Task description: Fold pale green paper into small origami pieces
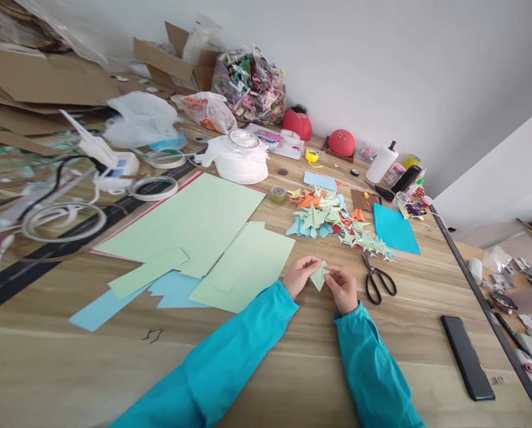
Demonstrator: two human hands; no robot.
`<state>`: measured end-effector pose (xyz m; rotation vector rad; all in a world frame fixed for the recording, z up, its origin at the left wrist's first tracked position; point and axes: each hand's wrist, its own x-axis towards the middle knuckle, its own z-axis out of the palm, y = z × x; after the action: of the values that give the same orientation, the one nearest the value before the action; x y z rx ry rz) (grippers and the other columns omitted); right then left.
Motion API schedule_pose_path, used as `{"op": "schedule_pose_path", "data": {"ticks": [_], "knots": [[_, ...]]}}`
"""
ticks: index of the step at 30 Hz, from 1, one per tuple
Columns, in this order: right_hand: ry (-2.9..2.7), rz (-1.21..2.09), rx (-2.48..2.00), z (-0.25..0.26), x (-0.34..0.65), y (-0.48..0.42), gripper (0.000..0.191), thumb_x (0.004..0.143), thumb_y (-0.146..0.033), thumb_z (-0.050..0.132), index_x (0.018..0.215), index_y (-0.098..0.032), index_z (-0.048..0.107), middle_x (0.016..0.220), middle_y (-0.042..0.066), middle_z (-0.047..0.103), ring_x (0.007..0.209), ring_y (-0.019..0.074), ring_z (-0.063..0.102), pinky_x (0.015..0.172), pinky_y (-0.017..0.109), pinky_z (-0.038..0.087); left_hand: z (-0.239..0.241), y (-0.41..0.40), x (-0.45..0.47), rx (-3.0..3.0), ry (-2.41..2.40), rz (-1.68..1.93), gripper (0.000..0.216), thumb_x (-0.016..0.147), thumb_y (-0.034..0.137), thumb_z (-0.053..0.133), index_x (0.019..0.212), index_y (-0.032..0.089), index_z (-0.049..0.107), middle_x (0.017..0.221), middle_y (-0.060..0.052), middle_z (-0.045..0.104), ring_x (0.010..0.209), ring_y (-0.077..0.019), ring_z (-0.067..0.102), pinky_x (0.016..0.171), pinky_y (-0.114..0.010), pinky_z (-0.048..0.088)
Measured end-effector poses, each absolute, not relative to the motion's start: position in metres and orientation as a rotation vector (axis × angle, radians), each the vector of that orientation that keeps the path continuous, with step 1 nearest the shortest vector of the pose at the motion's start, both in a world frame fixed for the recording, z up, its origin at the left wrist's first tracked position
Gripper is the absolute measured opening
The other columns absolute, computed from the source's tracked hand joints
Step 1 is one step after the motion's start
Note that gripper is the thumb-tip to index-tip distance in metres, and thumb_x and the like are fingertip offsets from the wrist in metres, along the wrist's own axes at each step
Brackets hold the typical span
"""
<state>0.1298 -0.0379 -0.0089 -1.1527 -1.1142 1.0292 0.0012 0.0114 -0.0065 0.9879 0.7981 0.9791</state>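
Between both hands is a small folded piece of pale green paper, kite-shaped with creases down its middle. My left hand pinches its left edge, and my right hand grips its upper right side. Behind the hands lies a heap of folded paper figures in green, blue and orange. Black-handled scissors rest just right of my right hand, blades pointing away. Left of my left hand are pale green sheets, overlapping blue paper strips.
A black phone lies near the right table edge. Farther back stand a white bottle, red pincushions and a turquoise square. A white router with cables sits at left, with cardboard behind it.
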Motion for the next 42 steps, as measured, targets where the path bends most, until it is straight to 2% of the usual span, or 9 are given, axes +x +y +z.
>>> {"op": "schedule_pose_path", "data": {"ticks": [3, 10, 15, 22, 26, 32, 35, 38, 42], "knots": [[-1.102, 0.996, -1.193, -0.009, 0.13, -0.037, 0.025, 0.069, -0.035, 0.069, 0.088, -0.02, 0.064, 0.056, -0.003, 0.059, 0.046, 0.0116, 0.053, 0.045, 0.025, 0.043, -0.004, 0.01, 0.0, 1.112, 0.782, 1.056, 0.028, 0.072, 0.039, 0.061, 0.09, 0.017, 0.059, 0.073, 0.0, 0.057, 0.066, -0.0118, 0.053, 0.06, -0.023, 0.042], [-1.068, 0.925, -1.233, -0.009, 0.132, -0.036, 0.025, 0.069, -0.035, 0.069, 0.088, -0.019, 0.065, 0.062, -0.001, 0.062, 0.051, 0.0126, 0.053, 0.049, 0.027, 0.047, -0.004, 0.007, 0.0, 1.408, 0.778, 1.034, 0.029, 0.078, 0.041, 0.054, 0.088, 0.016, 0.064, 0.089, -0.006, 0.058, 0.07, -0.0131, 0.053, 0.056, -0.022, 0.043], [-1.046, 0.941, -1.238, -0.011, 0.133, -0.037, 0.025, 0.068, -0.036, 0.07, 0.084, -0.018, 0.063, 0.066, 0.0, 0.063, 0.052, 0.0117, 0.054, 0.049, 0.026, 0.046, -0.003, 0.007, 0.0, 1.363, 0.821, 0.97, 0.031, 0.079, 0.044, 0.051, 0.083, 0.015, 0.06, 0.074, -0.003, 0.058, 0.064, -0.0129, 0.052, 0.054, -0.023, 0.041], [-1.032, 0.966, -1.255, -0.009, 0.133, -0.037, 0.026, 0.068, -0.038, 0.069, 0.065, -0.018, 0.052, 0.052, -0.004, 0.055, 0.046, 0.0092, 0.05, 0.045, 0.022, 0.041, -0.002, 0.008, -0.001, 1.369, 0.876, 0.943, 0.022, 0.073, 0.036, 0.057, 0.071, 0.015, 0.058, 0.063, 0.001, 0.055, 0.058, -0.0114, 0.048, 0.054, -0.023, 0.038], [-1.004, 0.983, -1.235, -0.007, 0.133, -0.037, 0.023, 0.067, -0.036, 0.069, 0.07, -0.018, 0.054, 0.056, -0.003, 0.056, 0.049, 0.0105, 0.052, 0.046, 0.023, 0.043, -0.003, 0.008, -0.001, 1.326, 0.88, 0.969, 0.012, 0.067, 0.022, 0.059, 0.075, 0.015, 0.063, 0.068, -0.001, 0.06, 0.06, -0.0116, 0.05, 0.055, -0.022, 0.041], [-0.914, 1.026, -1.162, -0.011, 0.137, -0.036, 0.028, 0.064, -0.026, 0.065, 0.09, -0.02, 0.06, 0.085, 0.004, 0.065, 0.062, 0.0136, 0.055, 0.047, 0.023, 0.045, -0.007, 0.008, -0.001, 1.173, 0.796, 0.965, 0.024, 0.065, 0.015, 0.05, 0.082, 0.014, 0.067, 0.09, -0.006, 0.064, 0.075, -0.0165, 0.057, 0.062, -0.026, 0.049], [-0.939, 1.058, -1.18, -0.014, 0.139, -0.035, 0.029, 0.063, -0.026, 0.064, 0.091, -0.019, 0.064, 0.08, 0.004, 0.066, 0.059, 0.0136, 0.054, 0.049, 0.024, 0.045, -0.007, 0.008, -0.002, 1.255, 0.77, 1.013, 0.027, 0.066, 0.013, 0.048, 0.082, 0.016, 0.069, 0.101, -0.007, 0.061, 0.089, -0.0203, 0.056, 0.062, -0.025, 0.05], [-0.972, 1.08, -1.172, -0.014, 0.14, -0.035, 0.029, 0.063, -0.026, 0.065, 0.091, -0.019, 0.065, 0.073, 0.003, 0.065, 0.058, 0.0138, 0.054, 0.05, 0.025, 0.044, -0.006, 0.009, -0.003, 1.4, 0.793, 1.098, 0.028, 0.066, 0.009, 0.047, 0.08, 0.018, 0.07, 0.097, -0.007, 0.057, 0.093, -0.0204, 0.054, 0.07, -0.027, 0.049], [-0.988, 1.096, -1.137, -0.011, 0.139, -0.036, 0.027, 0.065, -0.03, 0.067, 0.089, -0.02, 0.065, 0.08, 0.003, 0.065, 0.066, 0.015, 0.057, 0.054, 0.026, 0.047, -0.005, 0.009, -0.003, 1.481, 0.808, 1.107, 0.03, 0.066, 0.007, 0.048, 0.081, 0.018, 0.071, 0.09, -0.006, 0.054, 0.087, -0.0181, 0.053, 0.075, -0.029, 0.045]]}}
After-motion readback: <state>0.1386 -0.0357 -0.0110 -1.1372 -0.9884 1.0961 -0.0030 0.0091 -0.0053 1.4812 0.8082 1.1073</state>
